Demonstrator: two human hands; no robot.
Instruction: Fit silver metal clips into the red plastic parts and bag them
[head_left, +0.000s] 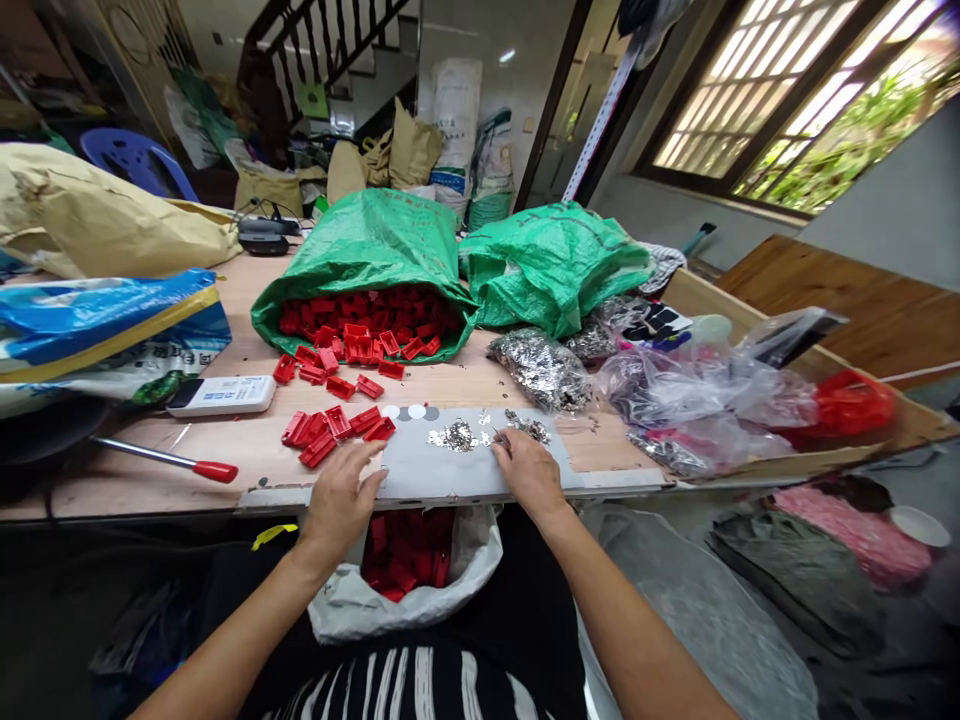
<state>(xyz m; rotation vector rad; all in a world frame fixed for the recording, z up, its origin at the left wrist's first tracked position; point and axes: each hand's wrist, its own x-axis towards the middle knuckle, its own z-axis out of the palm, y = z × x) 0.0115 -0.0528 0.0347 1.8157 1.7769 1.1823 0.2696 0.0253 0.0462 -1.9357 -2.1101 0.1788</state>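
Clearly, the head view shows assembly work at the near edge of a wooden table (225, 460), on a grey board (450, 475) that lies along that edge. The left hand (341, 500) rests at the board's left end, fingers loosely spread and curled over its edge; whether it holds one of the red plastic pieces (330, 430) lying just beside it cannot be told. The right hand (529, 470) has thumb and forefinger pressed together near a small heap of metal clips (459, 436) at the middle of the board, and seems to pinch one thin clip, though the thing is too small to be sure.

Judging from this, the step in hand is picking up one clip to join it to one red piece. The next move calls for a fine fingertip grip and careful lining up, since both parts are small.

The red pieces are hard, boxy and matte; more spill from a crinkled green woven sack (367, 250) toward the far edge, and others fill a white bag (420, 590) below the near edge, on the person's lap. The clips are shiny, thin and tangled, with more in clear plastic bags (540, 368) to the right.
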